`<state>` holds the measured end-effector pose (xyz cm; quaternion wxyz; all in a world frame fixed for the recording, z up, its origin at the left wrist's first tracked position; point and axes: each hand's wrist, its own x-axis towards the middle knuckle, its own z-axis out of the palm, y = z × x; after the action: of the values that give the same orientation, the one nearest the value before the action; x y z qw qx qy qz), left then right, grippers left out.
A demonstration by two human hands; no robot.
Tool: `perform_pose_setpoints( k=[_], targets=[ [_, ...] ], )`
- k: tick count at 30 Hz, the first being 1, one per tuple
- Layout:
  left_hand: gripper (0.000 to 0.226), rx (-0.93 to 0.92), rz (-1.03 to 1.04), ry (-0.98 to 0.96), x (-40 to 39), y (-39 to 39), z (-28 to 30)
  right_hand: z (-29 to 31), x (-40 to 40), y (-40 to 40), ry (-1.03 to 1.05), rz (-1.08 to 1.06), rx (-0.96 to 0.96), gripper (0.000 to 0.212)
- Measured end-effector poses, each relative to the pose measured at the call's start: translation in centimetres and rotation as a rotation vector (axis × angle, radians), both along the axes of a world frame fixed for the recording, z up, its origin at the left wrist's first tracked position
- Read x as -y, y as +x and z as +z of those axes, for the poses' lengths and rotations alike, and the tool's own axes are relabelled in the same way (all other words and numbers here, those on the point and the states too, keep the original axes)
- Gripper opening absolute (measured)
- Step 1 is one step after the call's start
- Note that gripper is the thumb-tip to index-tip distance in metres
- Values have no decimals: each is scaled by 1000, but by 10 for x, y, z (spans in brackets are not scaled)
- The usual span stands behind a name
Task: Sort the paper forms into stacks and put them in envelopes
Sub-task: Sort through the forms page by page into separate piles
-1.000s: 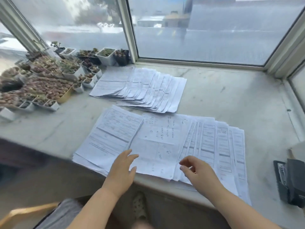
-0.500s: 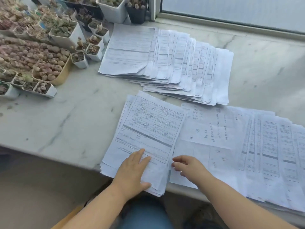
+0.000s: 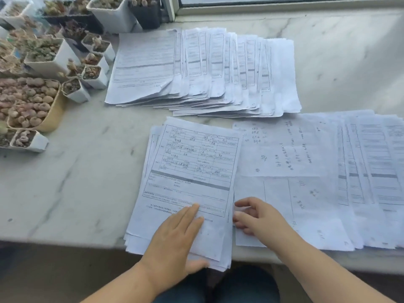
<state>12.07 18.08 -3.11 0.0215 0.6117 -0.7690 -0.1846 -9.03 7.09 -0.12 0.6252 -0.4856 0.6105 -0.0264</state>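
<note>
Where marble sill [image 3: 65, 189] meets window, forms [image 3: 188, 171]

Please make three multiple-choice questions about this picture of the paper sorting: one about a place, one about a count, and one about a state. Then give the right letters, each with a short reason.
1. Where do the small plant pots stand?
A. at the left of the ledge, beside the far fanned stack
B. on top of the near stack
C. at the right end of the ledge

2. How many groups of paper forms lie on the marble ledge?
A. one
B. three
C. five

3. How does the left hand lie?
A. curled in a fist above the ledge
B. flat on the near stack
C. holding an envelope

Answers:
1 A: the pots crowd the left side, next to the far fanned stack.
2 B: the far fanned stack, the near stack, and the right spread.
3 B: its fingers lie straight on the top sheet, while the right hand is at the spread's edge.
</note>
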Motion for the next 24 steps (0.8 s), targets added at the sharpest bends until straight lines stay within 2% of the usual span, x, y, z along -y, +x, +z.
perform_pose_setpoints(
  k=[5, 9, 12, 15, 18, 22, 24],
  targets=[
    [61, -120, 10, -168, -2, 4, -18, -10, -32, -6, -253, 8, 66, 22],
    [38, -287, 19, -216, -3, 12, -25, -11, -65, -4, -402, -11, -2, 24],
    [27, -395, 1, -202, -3, 17, -29, -15, -84, 0, -452, -60, -82, 20],
    [14, -469, -8, -247, -6, 19, -35, -23, -105, 6, -479, -17, -156, 22],
    [6, -629, 151, -245, -7, 15, -31, -27, -113, 12, -518, 16, -205, 29],
    [9, -873, 489, -328, -1, 15, -24, -27, -112, 13, -521, -4, -208, 31],
    [20, -995, 609, -310, 1, 17, -23, -27, -111, 12, -498, -11, -178, 32]
  ],
)
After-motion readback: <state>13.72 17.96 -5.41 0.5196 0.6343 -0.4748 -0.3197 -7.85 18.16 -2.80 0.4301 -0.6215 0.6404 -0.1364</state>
